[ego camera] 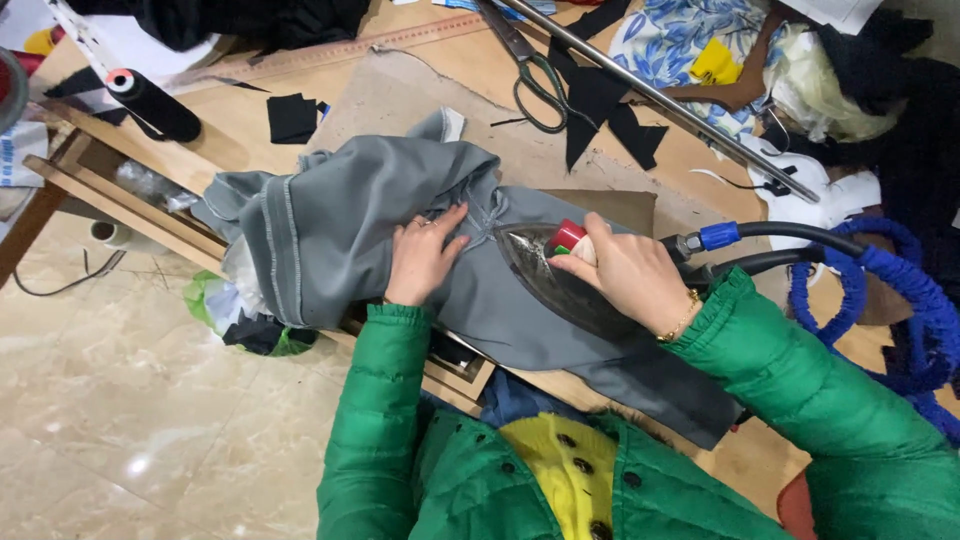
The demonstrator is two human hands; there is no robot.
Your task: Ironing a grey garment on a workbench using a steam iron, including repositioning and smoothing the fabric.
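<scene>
A grey garment (340,225) with white stitched seams lies bunched over the edge of a wooden worktable (240,140). My left hand (422,258) presses flat on the grey cloth, fingers spread. My right hand (625,272) grips the handle of a steam iron (550,270) with a red knob, its metal nose pointing left onto the cloth just beside my left fingers. Both arms wear green puffy sleeves.
Black hoses with a blue fitting (770,240) and a coiled blue hose (920,310) trail right from the iron. Scissors (530,70), a metal rod (670,100), black fabric scraps (600,110), a black thread cone (155,100), a long ruler (350,48) and floral cloth (690,40) crowd the table. Tiled floor lies left.
</scene>
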